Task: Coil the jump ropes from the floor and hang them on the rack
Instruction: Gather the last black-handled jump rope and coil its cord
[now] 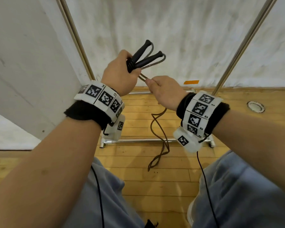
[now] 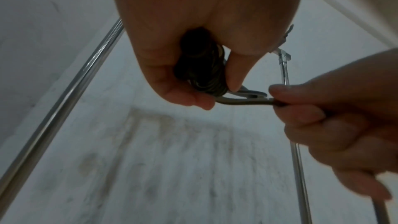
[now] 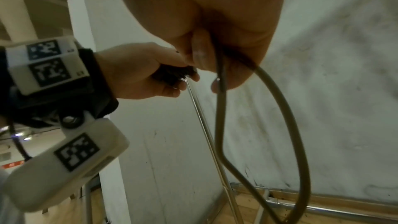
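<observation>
Left hand [image 1: 120,74] clenches coiled jump rope [image 1: 133,63] with both black handles [image 1: 142,51], handles pointing up and away toward wall. Right hand [image 1: 166,92] pinches doubled cord just beside bundle; slack loop [image 1: 161,145] hangs below to wooden floor [image 1: 138,186], between rack [image 1: 247,40] uprights.

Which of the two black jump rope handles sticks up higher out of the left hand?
The handle on the left, the one nearer the corner. Its tip rises above the other handle, which leans lower and to the right. The left hand grips both.
</observation>
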